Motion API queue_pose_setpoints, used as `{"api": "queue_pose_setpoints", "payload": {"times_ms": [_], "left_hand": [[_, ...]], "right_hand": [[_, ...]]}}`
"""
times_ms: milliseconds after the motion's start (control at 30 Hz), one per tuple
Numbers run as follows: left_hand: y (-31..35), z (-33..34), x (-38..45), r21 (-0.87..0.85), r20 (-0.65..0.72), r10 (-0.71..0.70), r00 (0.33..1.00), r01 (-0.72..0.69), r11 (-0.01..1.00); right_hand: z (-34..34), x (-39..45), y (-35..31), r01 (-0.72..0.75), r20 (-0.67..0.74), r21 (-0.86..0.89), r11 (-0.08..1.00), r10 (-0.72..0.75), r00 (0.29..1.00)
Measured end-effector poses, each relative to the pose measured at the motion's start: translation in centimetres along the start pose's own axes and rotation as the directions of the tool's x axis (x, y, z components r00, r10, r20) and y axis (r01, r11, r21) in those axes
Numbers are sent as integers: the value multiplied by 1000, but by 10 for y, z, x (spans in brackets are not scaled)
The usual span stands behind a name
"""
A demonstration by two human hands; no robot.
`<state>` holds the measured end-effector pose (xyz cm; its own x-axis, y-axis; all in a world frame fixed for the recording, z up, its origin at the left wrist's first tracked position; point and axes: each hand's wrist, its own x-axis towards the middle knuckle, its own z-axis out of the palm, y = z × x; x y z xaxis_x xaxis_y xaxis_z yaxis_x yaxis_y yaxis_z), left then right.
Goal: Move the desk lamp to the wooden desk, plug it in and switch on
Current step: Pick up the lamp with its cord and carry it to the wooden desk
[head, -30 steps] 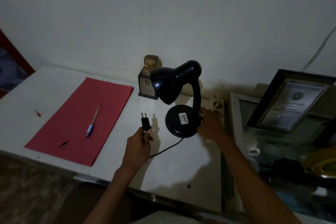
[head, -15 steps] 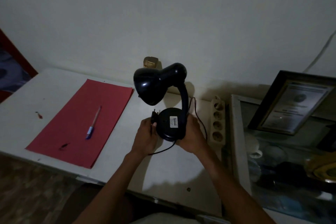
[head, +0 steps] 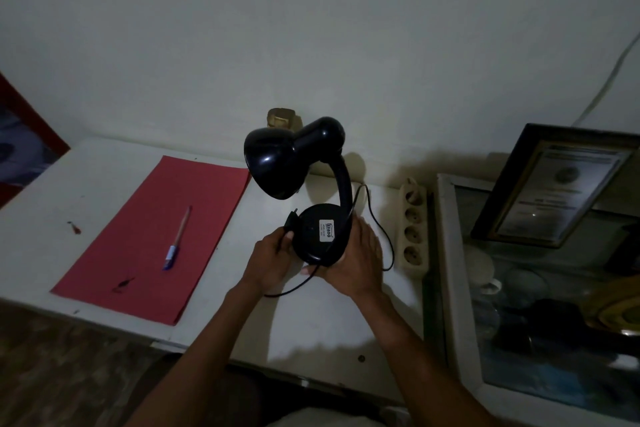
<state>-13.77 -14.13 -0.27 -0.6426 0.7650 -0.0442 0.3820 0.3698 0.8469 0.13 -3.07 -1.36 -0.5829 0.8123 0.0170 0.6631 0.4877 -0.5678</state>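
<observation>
left hand (head: 268, 263) grip closed, right hand (head: 356, 263) cupped, forearms converging

Both forearms bare up to the frame edge, no sleeves, watch or bands showing. Left hand (head: 268, 263) & right hand (head: 356, 263): no gloves, no rings visible, tho light's dim. Bit of pale cloth at the bottom edge, betw. the arms, too dark to tell more.
</observation>
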Motion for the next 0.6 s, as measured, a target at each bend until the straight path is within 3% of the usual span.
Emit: {"api": "queue_pose_setpoints", "payload": {"times_ms": [333,600], "left_hand": [[-15,-14,-1,-51,26,-29,999,31,998],[-27,-43,5,42,-233,31,972,-21,999]], "right_hand": [[10,-1,-11,-53,-126,-3,999,52,991],[11,-2,-18,-69,-173,15,998,70,982]]}}
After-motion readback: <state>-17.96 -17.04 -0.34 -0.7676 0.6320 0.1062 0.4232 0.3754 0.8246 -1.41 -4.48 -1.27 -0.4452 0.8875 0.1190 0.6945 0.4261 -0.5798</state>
